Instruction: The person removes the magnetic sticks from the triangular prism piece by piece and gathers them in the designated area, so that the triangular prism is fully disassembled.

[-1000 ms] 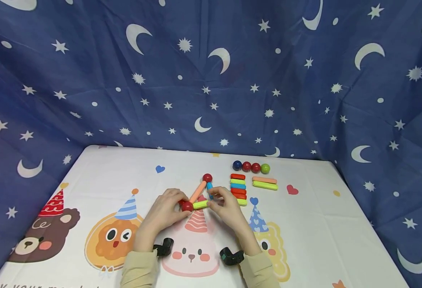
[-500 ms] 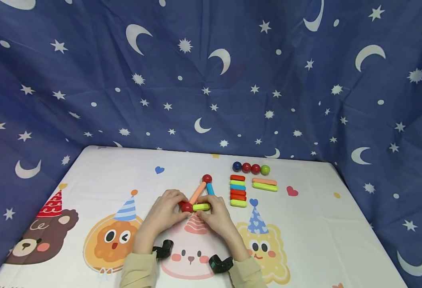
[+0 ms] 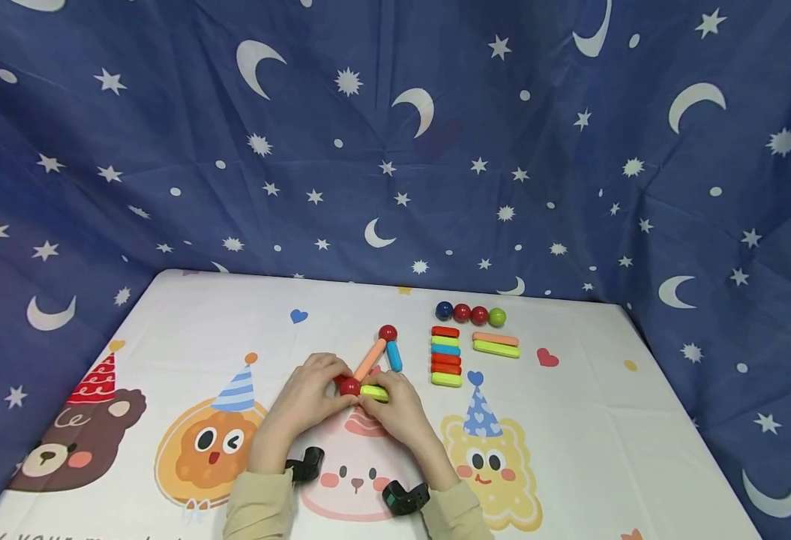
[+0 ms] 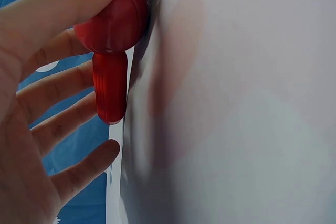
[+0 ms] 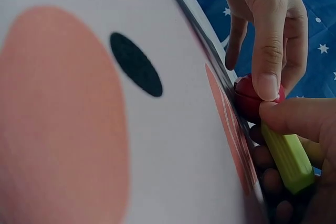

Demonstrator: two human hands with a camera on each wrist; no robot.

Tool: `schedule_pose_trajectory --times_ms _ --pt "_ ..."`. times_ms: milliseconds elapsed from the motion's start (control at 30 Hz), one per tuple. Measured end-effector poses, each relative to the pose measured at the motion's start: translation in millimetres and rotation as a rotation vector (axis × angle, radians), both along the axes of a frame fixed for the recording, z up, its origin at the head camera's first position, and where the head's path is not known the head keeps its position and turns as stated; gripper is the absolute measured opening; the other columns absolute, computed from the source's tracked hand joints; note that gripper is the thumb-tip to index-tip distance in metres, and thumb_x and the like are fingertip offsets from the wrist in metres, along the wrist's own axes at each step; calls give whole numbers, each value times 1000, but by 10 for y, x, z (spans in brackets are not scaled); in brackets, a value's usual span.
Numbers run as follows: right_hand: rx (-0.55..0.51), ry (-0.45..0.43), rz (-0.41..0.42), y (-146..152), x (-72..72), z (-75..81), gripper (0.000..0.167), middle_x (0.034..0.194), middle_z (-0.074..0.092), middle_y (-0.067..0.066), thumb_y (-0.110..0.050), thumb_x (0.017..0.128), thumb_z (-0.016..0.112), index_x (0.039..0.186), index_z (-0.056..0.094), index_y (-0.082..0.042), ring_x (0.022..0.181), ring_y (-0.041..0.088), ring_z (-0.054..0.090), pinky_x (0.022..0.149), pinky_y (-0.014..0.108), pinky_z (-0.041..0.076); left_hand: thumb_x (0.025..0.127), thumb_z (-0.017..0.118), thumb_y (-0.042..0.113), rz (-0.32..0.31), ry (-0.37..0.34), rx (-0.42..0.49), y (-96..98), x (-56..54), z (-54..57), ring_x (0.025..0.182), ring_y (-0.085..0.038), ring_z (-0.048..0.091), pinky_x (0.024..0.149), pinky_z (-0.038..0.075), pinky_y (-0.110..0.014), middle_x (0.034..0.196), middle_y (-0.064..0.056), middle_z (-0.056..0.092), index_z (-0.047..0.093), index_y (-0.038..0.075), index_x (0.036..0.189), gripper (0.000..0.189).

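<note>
My left hand (image 3: 306, 394) pinches a red ball (image 3: 350, 387) on the table, thumb in front. A red stick (image 4: 110, 85) extends from that ball beneath my left fingers, seen in the left wrist view. My right hand (image 3: 398, 409) holds a yellow-green stick (image 3: 375, 393) whose end meets the ball, the right thumb lying near the joint. From the same ball an orange stick (image 3: 370, 360) runs up to a second red ball (image 3: 388, 332). A blue stick (image 3: 394, 356) hangs off this upper ball, its lower end near my right fingers.
Right of the hands lies a column of short coloured sticks (image 3: 445, 360). Beside it are two longer sticks, orange (image 3: 495, 339) and yellow-green (image 3: 496, 349). A row of balls, including a blue one (image 3: 444, 310) and a green one (image 3: 497, 317), sits near the table's back edge.
My right hand has moved left along the yellow-green stick towards the lower ball, uncovering the blue stick's lower end. The yellow-green stick now slants slightly downward to the right. My left hand stays put.
</note>
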State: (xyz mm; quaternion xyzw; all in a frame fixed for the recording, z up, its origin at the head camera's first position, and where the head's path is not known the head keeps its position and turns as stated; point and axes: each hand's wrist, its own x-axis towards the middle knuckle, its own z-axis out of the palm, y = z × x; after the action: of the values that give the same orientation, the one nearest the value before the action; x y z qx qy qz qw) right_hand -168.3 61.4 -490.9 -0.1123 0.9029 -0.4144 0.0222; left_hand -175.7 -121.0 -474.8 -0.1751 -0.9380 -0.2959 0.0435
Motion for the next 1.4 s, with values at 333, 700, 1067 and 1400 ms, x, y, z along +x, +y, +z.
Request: schedule_pose_trajectory --times_ms 333,700,1067,1400 --pt "-3 9 17 17 -4 -2 19 89 64 0 -22 85 69 102 71 -12 81 10 48 70 21 39 74 81 35 -4 13 -7 1 -3 -2 117 -23 53 90 46 -47 107 1 65 69 20 96 29" --pt "-20 6 16 28 -11 -10 22 86 63 0 -22 85 69 103 72 -10 79 10 47 67 19 40 74 81 35 2 3 -15 10 -7 -4 118 -23 52 91 46 -47 109 1 65 69 20 97 30" --pt "-30 13 14 30 -12 -4 20 87 66 1 -21 85 70 101 74 -10 79 9 50 66 18 41 73 82 34 8 9 -3 18 -2 2 117 -23 53 91 47 -48 108 1 65 70 20 97 30" --pt "-36 11 16 41 -25 -19 20 85 66 0 -21 84 70 100 74 -10 78 9 50 66 17 42 73 82 34 6 2 6 27 -6 -3 116 -22 53 91 47 -46 107 2 65 70 20 97 30"
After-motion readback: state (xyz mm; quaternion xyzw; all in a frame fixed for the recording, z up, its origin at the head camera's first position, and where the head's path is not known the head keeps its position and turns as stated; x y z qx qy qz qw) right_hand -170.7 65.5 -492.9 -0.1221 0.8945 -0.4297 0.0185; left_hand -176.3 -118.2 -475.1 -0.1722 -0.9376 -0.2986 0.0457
